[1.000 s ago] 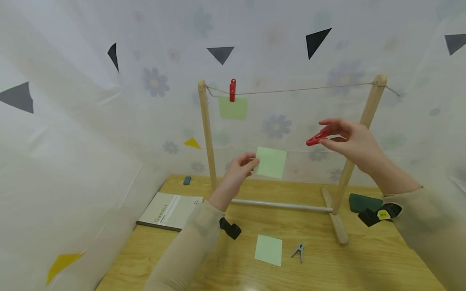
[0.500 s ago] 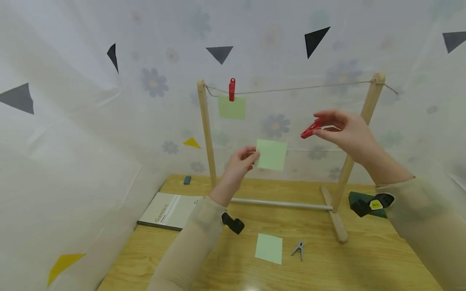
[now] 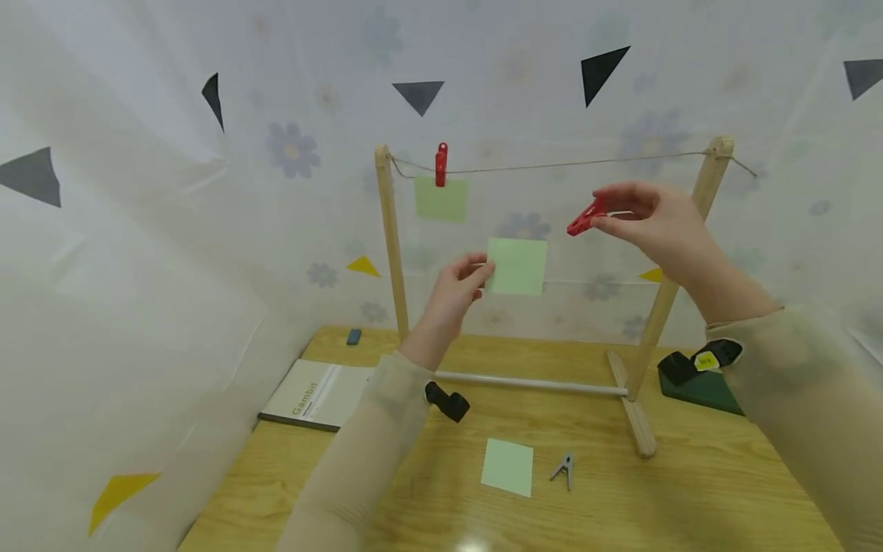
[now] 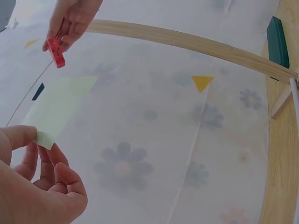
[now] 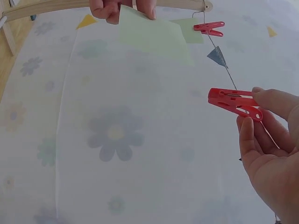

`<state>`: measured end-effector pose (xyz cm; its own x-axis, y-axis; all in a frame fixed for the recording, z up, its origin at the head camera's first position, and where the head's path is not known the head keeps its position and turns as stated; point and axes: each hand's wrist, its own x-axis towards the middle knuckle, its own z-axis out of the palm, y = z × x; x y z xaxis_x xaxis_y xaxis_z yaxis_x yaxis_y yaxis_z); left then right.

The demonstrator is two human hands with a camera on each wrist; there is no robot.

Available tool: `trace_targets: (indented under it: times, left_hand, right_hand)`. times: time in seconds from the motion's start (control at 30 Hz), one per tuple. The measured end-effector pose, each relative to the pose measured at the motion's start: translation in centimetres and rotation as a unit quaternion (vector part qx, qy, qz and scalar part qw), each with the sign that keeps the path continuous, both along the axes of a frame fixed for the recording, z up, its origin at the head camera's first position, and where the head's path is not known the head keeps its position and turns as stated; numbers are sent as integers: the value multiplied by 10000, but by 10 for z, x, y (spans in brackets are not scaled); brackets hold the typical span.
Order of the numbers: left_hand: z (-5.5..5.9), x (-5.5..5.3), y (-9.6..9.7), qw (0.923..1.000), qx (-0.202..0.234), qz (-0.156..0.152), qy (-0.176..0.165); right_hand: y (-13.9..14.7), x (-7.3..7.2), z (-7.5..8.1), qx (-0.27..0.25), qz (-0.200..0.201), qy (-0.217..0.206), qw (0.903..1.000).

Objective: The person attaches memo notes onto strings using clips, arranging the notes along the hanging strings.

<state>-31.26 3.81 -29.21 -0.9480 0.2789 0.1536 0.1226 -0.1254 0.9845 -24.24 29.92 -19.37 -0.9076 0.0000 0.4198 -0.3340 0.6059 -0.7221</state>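
Pale green note: in the air below the string, left edge pinched by the left hand's grip. Right hand's grip pinches a red clothespin, apart from the note. Second red clothespin clips a hanging green note to the string near the left post. On the desk: loose green note, grey clothespin just beside it; notebook, partly hidden by the left sleeve.
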Motion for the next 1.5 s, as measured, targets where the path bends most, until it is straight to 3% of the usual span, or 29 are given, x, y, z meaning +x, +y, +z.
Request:
trace_targets:
  times: [0.3,0.67,0.93,1.5]
  left_hand:
    - [11,-4,6,9998,89,134,72]
    - [20,-4,14,9998,152,108,53]
    - [29,-5,20,9995,178,187,174]
    - [42,-4,32,9981,526,321,46]
  right_hand:
    - [-4,-4,17,-117,-151,-172,9997]
    - [-10,-8,27,-947,226,-35,9952]
    - [-16,-13,40,-718,194,-27,9972]
    - [-22,-19,59,-457,52,6,9989]
